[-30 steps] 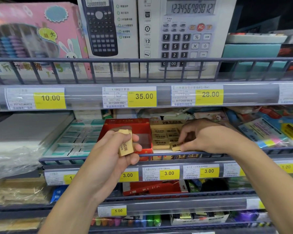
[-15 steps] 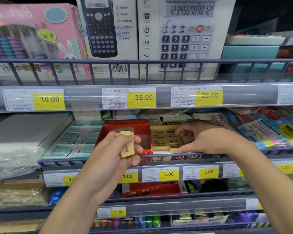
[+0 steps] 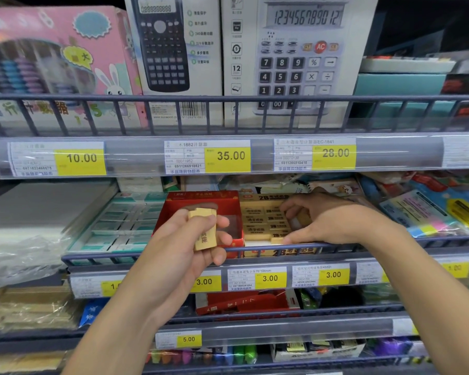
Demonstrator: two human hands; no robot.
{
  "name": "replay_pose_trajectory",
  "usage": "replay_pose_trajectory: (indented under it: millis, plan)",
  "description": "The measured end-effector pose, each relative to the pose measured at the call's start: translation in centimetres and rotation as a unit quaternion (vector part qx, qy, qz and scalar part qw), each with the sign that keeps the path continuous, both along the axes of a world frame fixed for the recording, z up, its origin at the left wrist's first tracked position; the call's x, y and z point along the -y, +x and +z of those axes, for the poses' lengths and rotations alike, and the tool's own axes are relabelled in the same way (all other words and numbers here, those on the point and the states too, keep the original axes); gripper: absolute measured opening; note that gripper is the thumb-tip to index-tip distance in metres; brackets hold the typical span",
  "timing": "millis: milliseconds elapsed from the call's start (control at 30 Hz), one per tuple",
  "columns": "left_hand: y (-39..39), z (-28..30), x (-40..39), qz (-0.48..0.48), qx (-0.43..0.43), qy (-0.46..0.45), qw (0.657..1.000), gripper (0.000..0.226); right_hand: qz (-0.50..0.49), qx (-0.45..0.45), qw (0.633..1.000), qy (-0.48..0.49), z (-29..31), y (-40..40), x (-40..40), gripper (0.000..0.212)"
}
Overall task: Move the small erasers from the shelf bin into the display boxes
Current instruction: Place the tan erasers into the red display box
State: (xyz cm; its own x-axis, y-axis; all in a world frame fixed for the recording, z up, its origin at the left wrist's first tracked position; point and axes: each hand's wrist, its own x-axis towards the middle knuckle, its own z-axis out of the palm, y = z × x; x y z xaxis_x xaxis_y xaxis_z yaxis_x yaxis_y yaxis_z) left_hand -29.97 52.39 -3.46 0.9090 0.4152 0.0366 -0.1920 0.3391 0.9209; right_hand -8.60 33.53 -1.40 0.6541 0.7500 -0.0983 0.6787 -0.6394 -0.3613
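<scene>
My left forearm comes up from seven o'clock, wrist bent back, and my left hand (image 3: pixel 190 247) sits in front of the wire rail (image 3: pixel 255 251) of the middle shelf. It is clenched around a small stack of tan erasers (image 3: pixel 204 229), thumb across the front, fingers curled behind, the stack standing nearly upright just before the red display box (image 3: pixel 201 201).

My right forearm enters from four o'clock and crosses over the rail. My right hand (image 3: pixel 328 220) lies palm down over the tan display box (image 3: pixel 266 220), fingers bent and spread. The thumb presses along the box's near edge beside a loose eraser (image 3: pixel 276 240), and the fingertips (image 3: pixel 287 209) curl down over the rows of erasers already lying flat inside. Something pale shows under the palm, but I cannot tell whether the fingers are grasping it or only touching the rows.

The red box stands at eleven o'clock from my left hand, touching the tan box on its right. Left of it, at nine o'clock, lies a tray of teal-labelled erasers (image 3: pixel 122 226).

Farther up, at twelve o'clock, yellow price tags (image 3: pixel 228 156) line the upper shelf edge, and behind its rail stand a black scientific calculator box (image 3: pixel 171 50), a grey desk calculator box (image 3: pixel 298 55) and a pink abacus box (image 3: pixel 54 58).
</scene>
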Motion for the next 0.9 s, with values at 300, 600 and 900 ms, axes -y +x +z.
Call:
replay_pose_trajectory:
  millis: [300, 600, 900]
  plan:
    - [0.0, -0.5, 0.3, -0.051, 0.020, 0.056, 0.997, 0.038, 0.069, -0.006, 0.952, 0.297, 1.4, -5.8, 0.2, 0.023]
    - [-0.4, 0.2, 1.4, -0.087, 0.017, 0.087, 0.992, 0.029, 0.185, -0.039, 0.922, 0.338, 0.7, -9.4, -1.7, 0.039]
    - [-1.2, 0.1, 0.9, -0.091, 0.023, 0.052, 0.994, 0.035, 0.156, -0.210, 0.845, 0.467, 0.2, -9.6, -1.9, 0.025]
